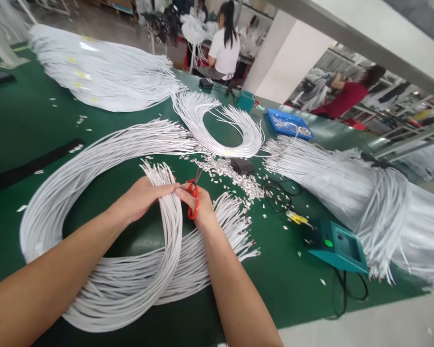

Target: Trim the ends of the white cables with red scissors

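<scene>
My left hand is closed around a bundle of white cables near its cut ends, which stick up above the fingers. The bundle curves down and joins a large loop of white cables lying on the green table. In my right hand are scissors with red handles, blades pointing up and away. That hand's thumb and fingertips meet the left thumb at the edge of the bundle. Many small whitish scraps lie scattered just beyond the scissors.
Another cable coil and a large cable bundle lie farther back. At right are a teal device, yellow-handled cutters, a blue tray and plastic-wrapped cables. A black strip is at left. Two people sit beyond.
</scene>
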The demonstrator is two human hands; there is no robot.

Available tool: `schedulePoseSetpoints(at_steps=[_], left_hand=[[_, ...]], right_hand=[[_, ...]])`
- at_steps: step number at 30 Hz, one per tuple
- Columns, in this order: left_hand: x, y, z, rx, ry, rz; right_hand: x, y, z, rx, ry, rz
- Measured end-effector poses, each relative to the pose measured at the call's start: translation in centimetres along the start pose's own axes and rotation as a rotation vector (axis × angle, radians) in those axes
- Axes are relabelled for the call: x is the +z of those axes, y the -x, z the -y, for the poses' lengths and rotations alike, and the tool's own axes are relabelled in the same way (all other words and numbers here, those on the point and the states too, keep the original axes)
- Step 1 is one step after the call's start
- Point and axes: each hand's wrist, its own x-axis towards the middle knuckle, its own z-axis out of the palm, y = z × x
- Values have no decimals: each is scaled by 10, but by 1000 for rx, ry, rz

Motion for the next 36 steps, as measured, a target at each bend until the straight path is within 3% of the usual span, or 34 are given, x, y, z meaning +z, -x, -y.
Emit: schedulePoseSetpoints(at_steps=[6,13,16,21,27,31,36], left_hand=[[-9,-3,1,-94,15,8],[-4,-2,1,-216,369,-40],[-4,-2,3,-157,341,-103],[-2,-2,0,-163,229,-202],[5,5,2,-200,62,-100],[12,8,13,-269,-26,42],[12,7,16,-242,-63,35]], right_hand=[[3,3,6,17,-25,43],[14,12,15,13,-132,-37],[16,17,10,54,-112,-65],[14,21,-3,101,-150,-2],[-1,11,-6,14,-221,-145],[-8,9,-6,51,-306,-97],[-8,10,-6,65,-327,-20]])
